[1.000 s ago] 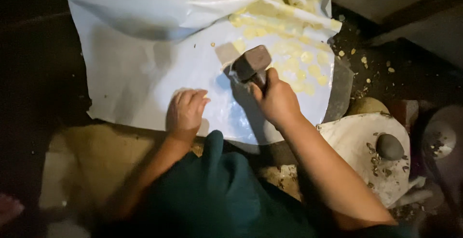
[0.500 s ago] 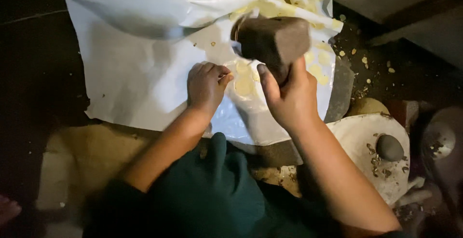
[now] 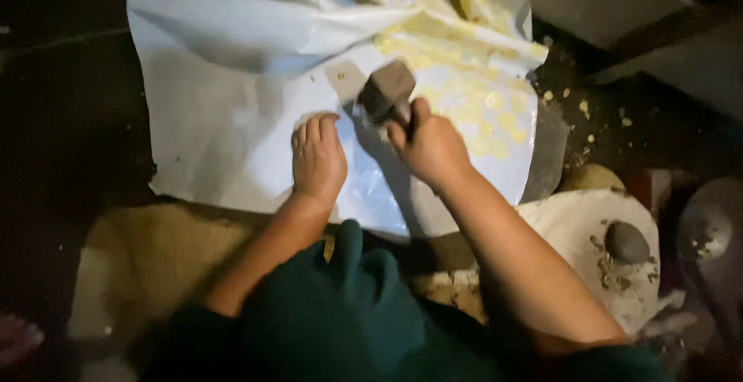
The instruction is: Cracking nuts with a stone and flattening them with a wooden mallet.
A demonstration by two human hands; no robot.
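A: Hands?

B: Right hand [image 3: 429, 146], grip closed around the handle of a hammer [image 3: 387, 92]. Its blocky head is down on the plastic sheet [image 3: 224, 119], just left of the yellow pieces [image 3: 484, 111]. Left hand [image 3: 317, 157] lies flat, palm down, fingers together, holding nothing, pressing the sheet just beside the hammer head.

A: Edges, room?

B: Near edge of the sheet runs right behind both wrists. Left edge is well apart from the left hand, with bare sheet between. The far part is folded over in loose layers, close behind the hammer. Right edge ends at a dark curved slab [image 3: 551, 146], near the yellow pieces. Open sheet is mostly to the left.

A: Counts?

B: One hammer, one sheet. Yellow pieces are flattened and too blurred to count; a few crumbs [image 3: 576, 103] are scattered off the sheet to the right. One dark rounded stone [image 3: 625, 243] sits on a pale board [image 3: 580, 219] lower right, well apart from both hands. One round metal thing [image 3: 708, 231] at far right, unclear what.
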